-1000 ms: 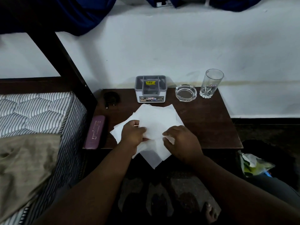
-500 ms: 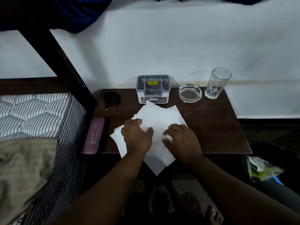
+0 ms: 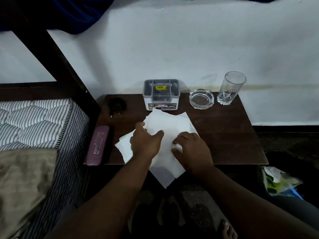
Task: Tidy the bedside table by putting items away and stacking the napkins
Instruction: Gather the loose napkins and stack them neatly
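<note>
Several white napkins (image 3: 170,125) lie in a loose overlapping pile in the middle of the dark wooden bedside table (image 3: 229,135), one corner hanging over the front edge. My left hand (image 3: 145,143) rests flat on the pile's left side, fingers spread, thumb pointing right. My right hand (image 3: 193,150) presses on the pile's right side with its fingers curled onto a napkin edge. Behind the pile stands a grey and white compartment box (image 3: 161,94). A glass ashtray (image 3: 201,99) and a tall empty glass (image 3: 231,87) stand at the back right.
A purple case (image 3: 97,145) lies along the table's left edge beside a striped mattress (image 3: 34,121). A coiled black cable (image 3: 116,105) sits at the back left. A crumpled plastic bag (image 3: 279,181) lies on the floor at the right. A white wall runs behind the table.
My left hand has opened from a pinch on the napkins and slid forward to lie flat on the pile. My right hand has stayed on the right side.
</note>
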Demonstrator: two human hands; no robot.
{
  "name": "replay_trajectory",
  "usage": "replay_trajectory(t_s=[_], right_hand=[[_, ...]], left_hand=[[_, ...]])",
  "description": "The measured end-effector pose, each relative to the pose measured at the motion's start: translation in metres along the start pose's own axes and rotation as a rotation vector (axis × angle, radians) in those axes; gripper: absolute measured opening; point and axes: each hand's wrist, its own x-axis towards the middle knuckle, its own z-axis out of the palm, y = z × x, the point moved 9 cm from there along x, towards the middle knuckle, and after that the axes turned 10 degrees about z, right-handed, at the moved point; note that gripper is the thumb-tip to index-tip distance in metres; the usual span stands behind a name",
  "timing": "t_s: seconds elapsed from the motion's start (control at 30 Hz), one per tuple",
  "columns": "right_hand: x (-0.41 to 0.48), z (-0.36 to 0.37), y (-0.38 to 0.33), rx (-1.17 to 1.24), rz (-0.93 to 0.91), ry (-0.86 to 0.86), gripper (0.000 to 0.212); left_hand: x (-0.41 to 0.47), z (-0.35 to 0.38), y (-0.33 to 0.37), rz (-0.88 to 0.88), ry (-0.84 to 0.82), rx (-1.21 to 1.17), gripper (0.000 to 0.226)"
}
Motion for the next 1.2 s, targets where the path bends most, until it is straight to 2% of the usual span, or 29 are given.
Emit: replay_trajectory(t_s=[0.07, 0.2, 0.4, 0.67, 0.8, 0.97, 1.07, 1.2], right_hand=[[0.0, 0.0, 0.0, 0.0, 0.002, -0.008, 0.027], [-0.001, -0.001, 0.0, 0.003, 0.002, -0.005, 0.027], [0.0, 0.0, 0.001, 0.001, -0.002, -0.019, 0.028], [0.002, 0.001, 0.002, 0.019, -0.01, -0.01, 0.027], [0.001, 0.001, 0.003, 0.039, -0.016, 0.01, 0.025], [0.002, 0.001, 0.004, 0.069, -0.024, 0.035, 0.023], [0.003, -0.003, 0.012, 0.197, 0.033, 0.082, 0.027], [0.012, -0.016, 0.044, 0.541, 0.273, 0.195, 0.052]], left_hand=[[0.002, -0.002, -0.002, -0.007, -0.003, 0.057, 0.077], [0.003, 0.008, 0.001, 0.007, -0.043, -0.043, 0.074], [0.006, 0.002, 0.008, 0.088, 0.031, -0.121, 0.077], [0.015, 0.005, -0.001, -0.012, 0.025, -0.212, 0.08], [0.021, 0.017, -0.003, -0.084, -0.107, -0.307, 0.066], [0.025, 0.019, 0.01, 0.063, -0.177, -0.116, 0.04], [0.022, 0.018, 0.018, 0.12, -0.167, -0.035, 0.038], [0.022, 0.012, 0.017, 0.117, -0.167, -0.307, 0.024]])
